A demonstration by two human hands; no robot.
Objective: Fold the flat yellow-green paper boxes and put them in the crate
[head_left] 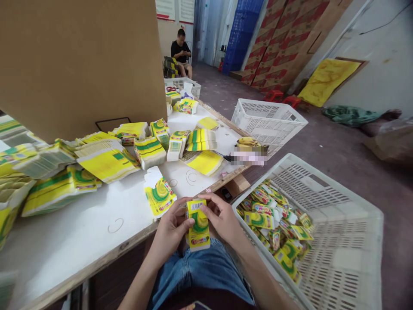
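Both my hands hold one small yellow and green carton [198, 226] over my lap, just off the table's front edge. My left hand [172, 228] grips its left side with the thumb across the front. My right hand [222, 219] pinches its top right edge, fingers curled. A short stack of flat cartons [159, 193] of the same print lies on the white table [80, 232] right beside my left hand.
Several piles of flat cartons [106, 159] cover the table's far half under a big cardboard sheet [80, 60]. A white crate [325, 241] at my right holds several folded cartons [277, 228]. Another white crate [267, 120] stands beyond. A person sits far back.
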